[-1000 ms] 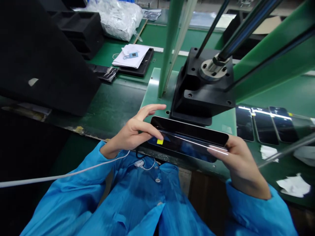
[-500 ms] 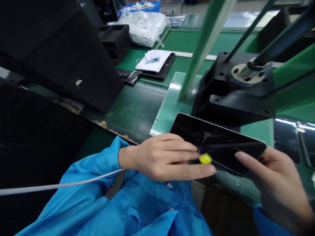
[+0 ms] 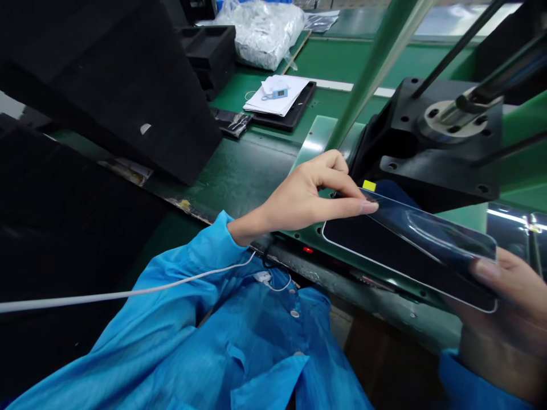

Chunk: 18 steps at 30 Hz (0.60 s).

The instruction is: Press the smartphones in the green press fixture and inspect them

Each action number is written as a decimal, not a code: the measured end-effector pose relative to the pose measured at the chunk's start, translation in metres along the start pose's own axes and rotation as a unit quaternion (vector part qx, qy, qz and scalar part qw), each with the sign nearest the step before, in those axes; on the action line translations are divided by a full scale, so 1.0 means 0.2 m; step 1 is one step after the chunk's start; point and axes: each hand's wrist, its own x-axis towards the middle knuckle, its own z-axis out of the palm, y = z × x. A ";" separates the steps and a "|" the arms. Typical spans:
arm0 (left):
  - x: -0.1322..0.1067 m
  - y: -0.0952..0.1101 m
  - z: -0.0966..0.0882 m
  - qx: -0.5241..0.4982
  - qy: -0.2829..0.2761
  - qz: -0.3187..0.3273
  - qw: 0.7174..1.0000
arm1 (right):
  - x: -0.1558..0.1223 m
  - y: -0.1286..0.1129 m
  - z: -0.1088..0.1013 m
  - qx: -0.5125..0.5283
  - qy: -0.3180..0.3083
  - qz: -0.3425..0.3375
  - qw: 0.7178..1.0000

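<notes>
Green workbench (image 3: 256, 171), black press fixture (image 3: 440, 142) just beyond. Left hand (image 3: 307, 196) in narrow pinch, fingertips (image 3: 367, 208) on corner of clear film (image 3: 431, 228). Right hand (image 3: 508, 307) under far end of black glass phone panel (image 3: 384, 256), thumb (image 3: 485, 269) on top, holding it above bench's front edge. Yellow tab (image 3: 369, 185) just past left fingertips. Panel likely light, stiff, slippery, fragile: take by edges.

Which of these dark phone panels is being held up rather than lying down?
The panel held between the left hand and right hand; the other panels lie flat on the bench at the far right.
</notes>
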 end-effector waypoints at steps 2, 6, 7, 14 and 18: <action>0.00 -0.01 0.00 -0.002 0.004 -0.011 1.000 | 0.00 -0.03 0.03 0.089 -0.001 0.028 0.996; -0.01 -0.03 -0.01 -0.021 0.000 -0.012 1.000 | 0.00 -0.06 0.07 0.139 -0.014 0.023 0.990; -0.01 -0.04 -0.01 -0.026 -0.001 -0.012 1.000 | 0.00 -0.06 0.08 0.141 -0.018 0.020 0.990; -0.04 -0.11 -0.03 -0.016 0.005 -0.031 0.999 | 0.01 -0.06 0.11 0.132 -0.072 -0.053 0.987; -0.05 -0.15 -0.03 -0.026 -0.003 -0.032 0.999 | 0.02 -0.05 0.11 0.129 -0.108 -0.084 0.982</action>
